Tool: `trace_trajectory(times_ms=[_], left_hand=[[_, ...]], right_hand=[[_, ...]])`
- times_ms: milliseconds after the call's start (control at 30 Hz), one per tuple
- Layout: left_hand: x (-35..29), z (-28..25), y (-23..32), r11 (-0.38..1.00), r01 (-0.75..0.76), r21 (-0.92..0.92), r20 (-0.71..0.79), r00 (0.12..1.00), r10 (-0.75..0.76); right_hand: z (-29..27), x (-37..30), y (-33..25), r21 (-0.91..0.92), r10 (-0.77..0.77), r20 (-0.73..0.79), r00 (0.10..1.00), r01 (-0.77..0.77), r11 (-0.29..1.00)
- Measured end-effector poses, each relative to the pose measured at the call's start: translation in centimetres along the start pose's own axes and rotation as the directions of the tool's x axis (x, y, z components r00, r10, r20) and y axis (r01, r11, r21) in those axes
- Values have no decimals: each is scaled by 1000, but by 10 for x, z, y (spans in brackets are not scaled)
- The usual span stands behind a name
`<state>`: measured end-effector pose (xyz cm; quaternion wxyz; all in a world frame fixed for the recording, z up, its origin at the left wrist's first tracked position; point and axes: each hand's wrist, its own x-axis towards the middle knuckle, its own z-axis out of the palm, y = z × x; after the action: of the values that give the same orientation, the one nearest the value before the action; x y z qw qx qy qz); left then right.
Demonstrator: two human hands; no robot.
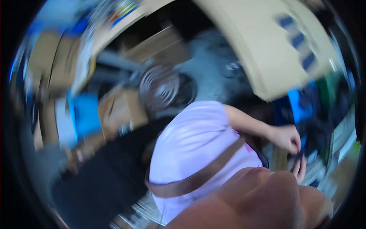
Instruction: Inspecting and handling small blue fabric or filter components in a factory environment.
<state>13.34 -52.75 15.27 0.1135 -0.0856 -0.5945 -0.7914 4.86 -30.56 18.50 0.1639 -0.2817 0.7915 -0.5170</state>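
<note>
My left arm reaches across to the right from a pale lilac sleeve. At its end, my left hand (pixel 286 138) is closed, with the fingertips pinched on a dark cloth (pixel 318 129). Just below it the fingers of my right hand (pixel 300 169) show, bent against a dark edge that looks like the same cloth. The rest of that hand and its arm are hidden. Motion blur smears the cloth, so its exact kind cannot be made out.
A beige table (pixel 248 45) with a dark striped mark spans the upper right. A round fan-like thing (pixel 162 86) stands on the floor. Open cardboard boxes (pixel 122 108), a blue bin (pixel 85 114) and a black surface (pixel 103 183) lie at left. Something blue (pixel 299 103) hangs beside the dark cloth.
</note>
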Motion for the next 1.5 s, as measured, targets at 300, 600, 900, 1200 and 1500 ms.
trace_trajectory(times_ms=[300,600,900,1200,1500], left_hand=[[16,54,-26,871,180,456,-54,983,-175],[17,114,-46,921,203,332,253,922,-294],[27,205,-50,806,-189,561,433,897,-91],[39,211,-63,850,-229,473,415,910,14],[43,214,-69,824,-325,463,415,901,122]], right_hand=[[-19,-45,7,250,-87,-477,874,230,940],[-25,-139,17,152,-77,-834,546,363,919],[-73,-187,18,158,66,-869,491,150,976],[-76,-182,58,561,207,-767,608,478,676],[-67,-166,61,492,94,-762,641,478,727]])
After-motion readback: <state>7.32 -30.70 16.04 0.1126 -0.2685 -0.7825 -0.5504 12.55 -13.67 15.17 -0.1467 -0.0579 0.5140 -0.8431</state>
